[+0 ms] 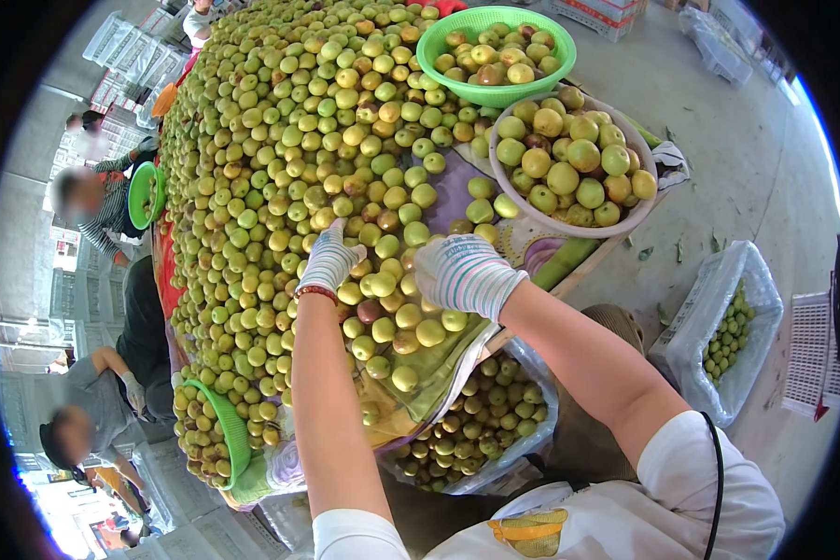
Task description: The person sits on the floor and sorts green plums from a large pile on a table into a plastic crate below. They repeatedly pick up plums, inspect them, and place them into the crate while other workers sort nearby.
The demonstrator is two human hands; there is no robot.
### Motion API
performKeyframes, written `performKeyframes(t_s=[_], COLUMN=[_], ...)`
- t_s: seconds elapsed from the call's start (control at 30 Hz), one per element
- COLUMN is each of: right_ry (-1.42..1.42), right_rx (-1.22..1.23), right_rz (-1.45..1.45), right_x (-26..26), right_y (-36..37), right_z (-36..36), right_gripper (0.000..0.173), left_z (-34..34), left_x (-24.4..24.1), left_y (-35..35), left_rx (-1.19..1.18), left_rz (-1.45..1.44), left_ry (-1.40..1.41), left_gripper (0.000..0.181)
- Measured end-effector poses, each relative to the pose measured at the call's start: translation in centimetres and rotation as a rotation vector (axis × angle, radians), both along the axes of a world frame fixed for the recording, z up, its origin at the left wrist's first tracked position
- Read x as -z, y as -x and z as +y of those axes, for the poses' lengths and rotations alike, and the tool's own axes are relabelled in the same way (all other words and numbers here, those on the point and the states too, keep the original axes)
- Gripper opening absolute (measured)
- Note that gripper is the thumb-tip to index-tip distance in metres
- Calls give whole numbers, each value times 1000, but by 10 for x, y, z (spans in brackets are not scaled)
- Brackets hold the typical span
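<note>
A broad heap of round yellow-green fruits (266, 154), plum-like and some blushed red, covers a cloth-lined table. My left hand (327, 260), in a striped knit glove with a red bead bracelet at the wrist, reaches over the fruits. Its thumb stands apart from the fingers, and I see nothing in its grasp. To its right, my right hand (462, 273) wears a matching glove and hovers at the heap's near edge. Its fingers are curled and partly hidden, so whether a fruit is inside them cannot be told.
Fruit fills a pale pink basin (640, 217) and a green basket (493, 94) at right. Another green basket (227, 434) stands at lower left. Below the table edge is a plastic-lined crate (542, 413) of fruit; another lined crate (763, 336) sits on the floor. Several people are across the table.
</note>
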State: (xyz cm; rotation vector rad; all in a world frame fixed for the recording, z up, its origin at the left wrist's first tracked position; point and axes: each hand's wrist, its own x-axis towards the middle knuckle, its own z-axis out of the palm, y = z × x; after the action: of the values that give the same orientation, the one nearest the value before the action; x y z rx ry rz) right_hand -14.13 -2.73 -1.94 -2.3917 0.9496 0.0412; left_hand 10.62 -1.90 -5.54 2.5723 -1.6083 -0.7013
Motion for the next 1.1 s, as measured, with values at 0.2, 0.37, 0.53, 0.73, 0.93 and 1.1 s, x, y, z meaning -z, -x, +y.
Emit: performKeyframes(t_s=[0.2, 0.37, 0.53, 0.73, 0.93, 1.1], right_ry=[-26, -33, -71, -391, -322, -305], right_rx=[86, 212, 394, 614, 578, 584], right_rz=[-113, -275, -511, -708, -709, -739], right_x=[14, 4, 10, 9, 18, 22], right_y=[-5, -5, -1, -4, -18, -15], right_z=[-15, -22, -37, -53, -57, -59], right_gripper=[32, 31, 30, 31, 25, 25], left_z=[10, 26, 7, -38, -86, -100], left_x=[11, 13, 1, -11, -11, 2], left_y=[0, -19, 0, 35, 63, 74], left_rx=[-161, -297, -287, 248, 230, 193], left_rz=[364, 782, 559, -80, -247, -262], left_ry=[151, 364, 405, 339, -81, -193], left_gripper=[72, 43, 23, 32, 53, 49])
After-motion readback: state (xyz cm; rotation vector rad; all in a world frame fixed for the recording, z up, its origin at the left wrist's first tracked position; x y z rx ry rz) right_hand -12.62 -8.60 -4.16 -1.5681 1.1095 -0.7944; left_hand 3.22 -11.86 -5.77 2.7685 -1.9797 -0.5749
